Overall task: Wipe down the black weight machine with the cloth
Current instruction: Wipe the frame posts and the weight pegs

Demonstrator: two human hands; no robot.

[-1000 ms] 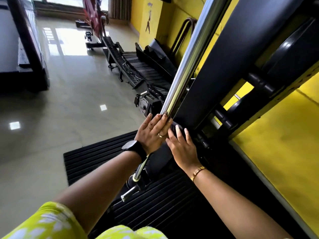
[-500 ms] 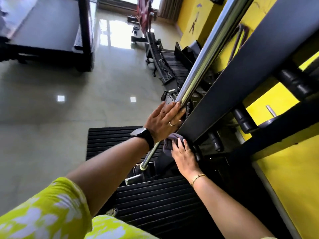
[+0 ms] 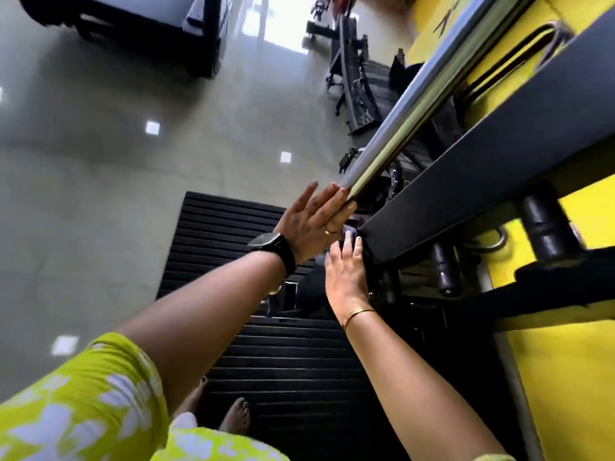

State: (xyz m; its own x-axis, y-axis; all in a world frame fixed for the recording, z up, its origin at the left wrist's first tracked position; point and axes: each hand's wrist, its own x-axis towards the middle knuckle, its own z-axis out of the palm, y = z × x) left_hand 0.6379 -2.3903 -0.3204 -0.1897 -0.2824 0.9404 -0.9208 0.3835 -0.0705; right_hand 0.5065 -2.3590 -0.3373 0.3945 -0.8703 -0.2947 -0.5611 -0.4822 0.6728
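A: Your right hand (image 3: 346, 277) lies flat, fingers straight, pressing the cloth (image 3: 350, 232) against the lower end of the weight machine's black beam (image 3: 466, 194). Nothing is clenched; the palm does the work.

B: Little of that cloth shows: a grey-purple fold past your fingertips, tucked between both hands.

A: Your left hand (image 3: 312, 221) rests against the chrome bar (image 3: 416, 104) just beside the beam, likely to steady you as you lean in. The fingers are mostly straight and the thumb is hidden; whether you truly grasp the bar, I cannot tell.

B: A flat palm spreads pressure across the beam's face, which suits wiping. Beneath you is the ribbed black mat (image 3: 219, 234); behind the machine, the yellow wall (image 3: 582, 377).
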